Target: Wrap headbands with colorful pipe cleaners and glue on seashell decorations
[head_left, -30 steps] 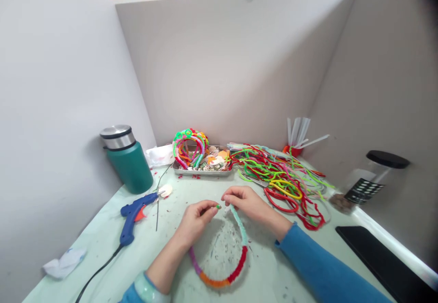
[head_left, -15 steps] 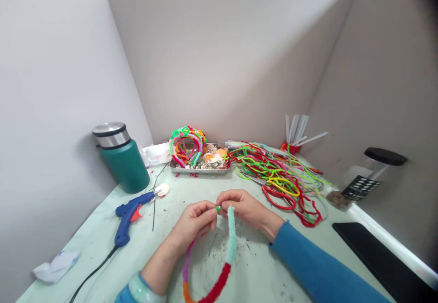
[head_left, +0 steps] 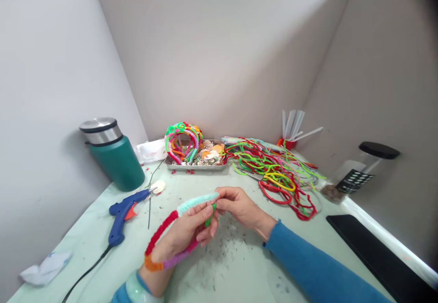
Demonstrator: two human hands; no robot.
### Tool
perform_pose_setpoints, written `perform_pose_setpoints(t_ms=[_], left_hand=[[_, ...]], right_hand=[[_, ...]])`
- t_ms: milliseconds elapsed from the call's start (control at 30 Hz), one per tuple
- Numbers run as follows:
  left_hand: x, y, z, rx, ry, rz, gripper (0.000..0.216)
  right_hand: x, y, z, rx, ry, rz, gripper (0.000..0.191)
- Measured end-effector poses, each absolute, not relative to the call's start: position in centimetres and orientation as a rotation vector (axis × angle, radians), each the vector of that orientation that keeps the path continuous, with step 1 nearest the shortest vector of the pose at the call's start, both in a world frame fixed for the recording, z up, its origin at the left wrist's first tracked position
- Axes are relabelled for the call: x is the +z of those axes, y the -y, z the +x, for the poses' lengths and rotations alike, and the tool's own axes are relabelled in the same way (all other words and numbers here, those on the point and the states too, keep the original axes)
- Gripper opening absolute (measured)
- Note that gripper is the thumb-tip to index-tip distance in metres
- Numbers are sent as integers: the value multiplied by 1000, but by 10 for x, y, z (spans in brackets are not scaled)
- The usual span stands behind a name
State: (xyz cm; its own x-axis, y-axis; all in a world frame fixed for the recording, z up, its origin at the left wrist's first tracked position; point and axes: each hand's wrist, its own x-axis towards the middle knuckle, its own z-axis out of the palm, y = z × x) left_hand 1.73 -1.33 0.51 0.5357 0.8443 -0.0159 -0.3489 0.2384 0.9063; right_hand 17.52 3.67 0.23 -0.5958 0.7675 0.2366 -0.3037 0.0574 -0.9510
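Note:
A headband [head_left: 161, 233] wrapped in fuzzy pipe cleaner runs in bands of pale aqua, red, orange and purple, with green at one end. It loops over the wrist of my left hand [head_left: 191, 230], whose fingers are closed round its green end [head_left: 209, 220]. My right hand [head_left: 238, 206] pinches at the green tip, close beside the aqua end. Fingers hide how the two ends lie and whether a loose strand is between them.
A blue glue gun [head_left: 122, 214] and green flask [head_left: 114, 157] stand left. Behind are a metal tray [head_left: 196, 168] with finished headbands [head_left: 183, 141], and a heap of pipe cleaners [head_left: 270, 159] with scissors [head_left: 275, 192]. At right are a clear jar [head_left: 359, 173] and black slab [head_left: 372, 253].
The headband has swung from hanging below the hands to lying leftward over my left wrist. More green shows at my left fingertips. The camera view has shifted slightly.

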Motion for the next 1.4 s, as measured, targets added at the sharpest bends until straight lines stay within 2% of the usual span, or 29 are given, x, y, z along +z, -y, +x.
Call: perform_pose_setpoints(t_ms=[567,767,1000,1400], left_hand=[[-5,2,21,1050,-1091,1316,26],[-4,2,18,1101,-1319,1660,28],[-7,0,16,1100,-1329,1590,28],[-5,3,18,1096,-1360,1679,27]], right_hand=[[2,-28,161,1507,1393,-800,21],[4,-21,160,1281,1468,-875,23],[-5,-37,167,1614,1395,-693,27],[-8,-35,167,1484,1501,-804,24]])
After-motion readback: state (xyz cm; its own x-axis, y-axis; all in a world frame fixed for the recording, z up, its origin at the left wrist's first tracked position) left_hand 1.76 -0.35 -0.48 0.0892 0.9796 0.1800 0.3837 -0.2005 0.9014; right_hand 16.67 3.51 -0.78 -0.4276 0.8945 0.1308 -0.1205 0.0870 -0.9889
